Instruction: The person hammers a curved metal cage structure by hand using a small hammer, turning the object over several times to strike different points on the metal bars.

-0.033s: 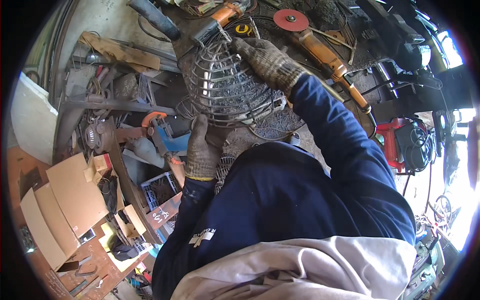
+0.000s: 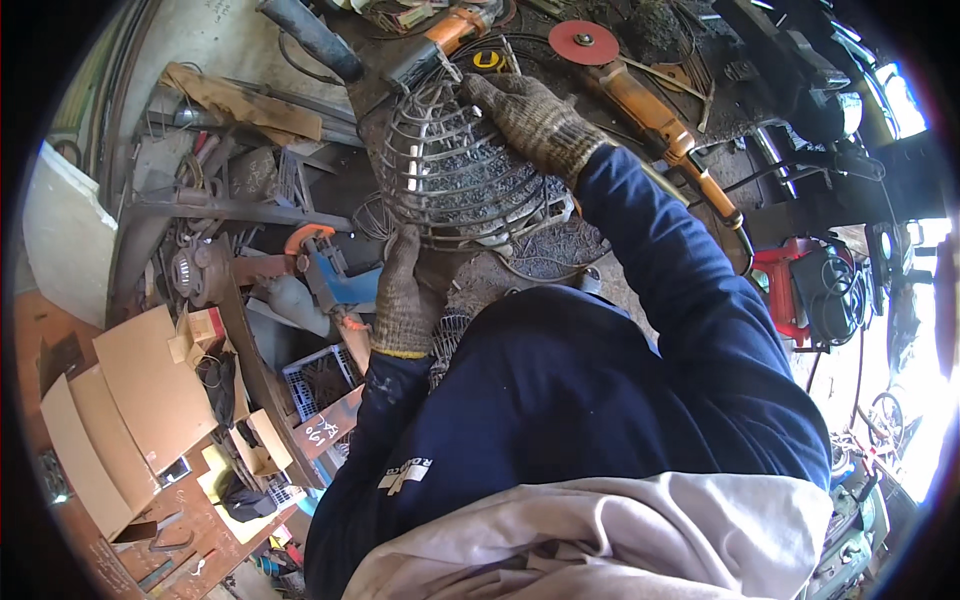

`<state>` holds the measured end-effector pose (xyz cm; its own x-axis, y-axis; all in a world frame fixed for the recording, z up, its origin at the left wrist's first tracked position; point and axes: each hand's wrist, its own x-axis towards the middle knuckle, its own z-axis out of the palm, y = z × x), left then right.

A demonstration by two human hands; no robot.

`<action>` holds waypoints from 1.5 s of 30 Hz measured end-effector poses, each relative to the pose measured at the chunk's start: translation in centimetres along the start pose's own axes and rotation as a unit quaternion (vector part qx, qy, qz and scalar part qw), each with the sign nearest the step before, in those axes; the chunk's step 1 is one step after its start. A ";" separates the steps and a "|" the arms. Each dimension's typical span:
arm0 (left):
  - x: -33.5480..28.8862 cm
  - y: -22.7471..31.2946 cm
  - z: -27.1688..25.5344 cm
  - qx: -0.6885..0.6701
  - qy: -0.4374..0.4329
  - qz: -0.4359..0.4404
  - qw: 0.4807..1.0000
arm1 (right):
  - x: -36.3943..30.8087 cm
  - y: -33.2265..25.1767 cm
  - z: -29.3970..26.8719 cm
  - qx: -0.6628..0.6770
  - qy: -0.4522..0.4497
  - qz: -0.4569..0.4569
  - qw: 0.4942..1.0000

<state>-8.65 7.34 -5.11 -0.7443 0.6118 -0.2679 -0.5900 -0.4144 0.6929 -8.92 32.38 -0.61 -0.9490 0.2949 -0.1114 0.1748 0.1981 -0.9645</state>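
A dome-shaped cage of bent metal wire (image 2: 432, 213), with rings running round it, lies in front of me over the dark, grimy worktop. My right hand (image 2: 535, 122), in a knitted work glove, closes its fingers on the cage's far, narrower end. At the near left edge, my left hand (image 2: 403, 300), gloved the same way, grips the lowest rings; its fingertips are partly hidden. Just past the right hand lies a yellow tape measure (image 2: 488, 61).
An orange angle grinder (image 2: 640, 105) with a red disc (image 2: 583, 43) lies to the right of the cage; another orange power tool (image 2: 455, 30) is at the far side. On the left are a blue clamp-like tool (image 2: 340, 280), metal scraps and cardboard boxes (image 2: 150, 400). A red machine (image 2: 780, 285) stands right.
The cage has shifted very slightly under my hands, and my left hand's fingers sit a touch farther up and to the right. Both hands keep their hold.
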 end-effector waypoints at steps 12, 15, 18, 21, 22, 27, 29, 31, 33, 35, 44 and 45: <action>4.8 -2.6 -1.9 -0.002 0.071 -0.085 0.994 | 3.9 3.0 -0.8 -0.325 0.203 -0.175 0.907; 5.7 -2.1 -2.1 0.083 0.073 -0.083 0.990 | 2.2 2.5 -1.2 -0.311 0.237 -0.179 0.903; 6.2 -1.2 -1.7 0.159 0.082 -0.096 0.979 | 0.4 3.6 -0.7 -0.298 0.237 -0.196 0.904; 5.7 -0.7 -1.5 0.215 0.094 -0.142 0.962 | -1.9 4.6 0.1 -0.286 0.203 -0.203 0.914; 5.2 -0.4 -1.4 0.234 0.100 -0.157 0.954 | -2.3 5.2 0.3 -0.264 0.216 -0.240 0.909; 2.8 4.1 -0.1 0.413 0.062 -0.153 0.896 | -6.6 7.4 -0.5 -0.196 0.243 -0.292 0.904; 2.2 6.7 -0.5 0.392 0.085 -0.106 0.910 | -7.7 9.6 -0.9 -0.195 0.239 -0.303 0.902; 4.2 9.3 -0.8 0.431 0.106 0.001 0.896 | -8.8 10.8 -1.1 -0.201 0.233 -0.295 0.905; 8.2 11.7 -1.7 0.547 0.083 0.116 0.825 | -9.5 10.5 -1.2 -0.222 0.227 -0.292 0.902; 13.6 13.8 -1.4 0.684 0.020 0.199 0.702 | -10.2 11.1 -0.8 -0.243 0.228 -0.277 0.901; 35.4 11.2 2.8 0.889 -0.069 0.066 0.448 | -12.6 10.2 7.6 -0.137 0.388 -0.066 0.909; 36.0 10.5 2.7 0.886 -0.085 0.073 0.450 | -13.4 9.8 8.9 -0.095 0.391 0.001 0.916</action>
<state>-40.77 26.81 -5.68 -0.6110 0.7702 -0.1830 0.7490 0.6373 0.1813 3.20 22.04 -10.70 -0.4840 0.8597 0.1633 0.2899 0.3336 -0.8970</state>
